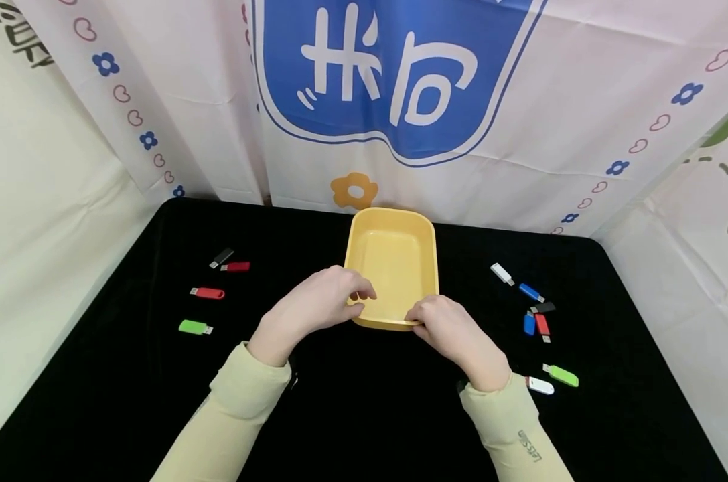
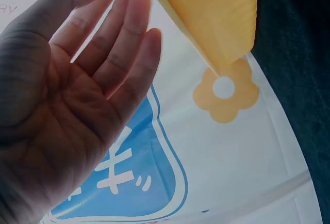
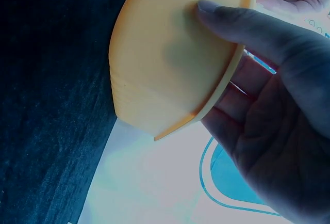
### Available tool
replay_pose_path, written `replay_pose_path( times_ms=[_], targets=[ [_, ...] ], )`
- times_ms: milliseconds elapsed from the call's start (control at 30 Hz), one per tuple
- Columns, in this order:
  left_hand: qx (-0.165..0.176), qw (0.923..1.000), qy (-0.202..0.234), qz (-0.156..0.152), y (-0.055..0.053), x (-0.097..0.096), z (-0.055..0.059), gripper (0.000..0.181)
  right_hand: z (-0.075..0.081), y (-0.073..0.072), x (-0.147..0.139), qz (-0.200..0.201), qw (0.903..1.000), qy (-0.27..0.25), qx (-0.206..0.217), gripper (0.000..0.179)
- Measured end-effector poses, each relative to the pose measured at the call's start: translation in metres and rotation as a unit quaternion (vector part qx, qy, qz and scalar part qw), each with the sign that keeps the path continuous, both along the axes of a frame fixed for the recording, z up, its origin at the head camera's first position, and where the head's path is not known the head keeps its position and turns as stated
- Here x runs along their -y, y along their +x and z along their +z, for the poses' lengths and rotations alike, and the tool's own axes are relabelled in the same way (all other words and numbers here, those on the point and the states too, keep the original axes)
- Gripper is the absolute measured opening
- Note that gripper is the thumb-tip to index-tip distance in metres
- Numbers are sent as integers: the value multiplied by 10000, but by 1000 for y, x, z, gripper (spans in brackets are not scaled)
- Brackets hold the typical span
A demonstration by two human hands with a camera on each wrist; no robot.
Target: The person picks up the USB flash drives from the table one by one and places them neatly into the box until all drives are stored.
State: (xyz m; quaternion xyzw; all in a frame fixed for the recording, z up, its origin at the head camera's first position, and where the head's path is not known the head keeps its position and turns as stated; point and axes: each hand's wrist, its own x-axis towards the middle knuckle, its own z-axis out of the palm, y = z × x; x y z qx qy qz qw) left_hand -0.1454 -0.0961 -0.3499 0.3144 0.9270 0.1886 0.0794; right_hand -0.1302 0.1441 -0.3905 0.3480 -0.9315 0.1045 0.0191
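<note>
A yellow plastic tray [image 1: 394, 264] with rounded corners stands on the black table, near its back edge. My right hand [image 1: 453, 335] pinches the tray's near right corner; in the right wrist view the thumb [image 3: 232, 21] presses the outer wall while the other fingers reach inside over the rim. Beside the near left corner hovers my left hand [image 1: 318, 302], its fingers loosely bent and holding nothing. The left wrist view shows this palm [image 2: 77, 105] open, with the tray [image 2: 221, 17] beyond the fingertips. Nothing lies inside the tray.
On the left lie a black USB stick [image 1: 222, 258], two red ones and a green USB stick [image 1: 193, 327]. Several more USB sticks in white, blue, black, red and green [image 1: 562, 376] are scattered on the right. A printed cloth [image 1: 207, 100] hangs behind the table.
</note>
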Motion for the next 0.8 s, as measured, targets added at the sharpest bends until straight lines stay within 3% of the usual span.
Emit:
replay_pose_path(
  times_ms=[167,433,633,800],
  targets=[
    [-153,9996,238,68,0,-1,1,19,1,0,0,-45,10000,-8,31,19],
    [-364,9988,250,222,0,8,1,18,2,-2,0,-62,9997,-42,219,19],
    [-511,9977,196,401,0,28,2,18,2,-2,1,-50,9996,-98,263,18],
    [-424,9969,104,653,-1,50,0,19,2,-1,-1,-42,9996,-121,243,17]
  ],
)
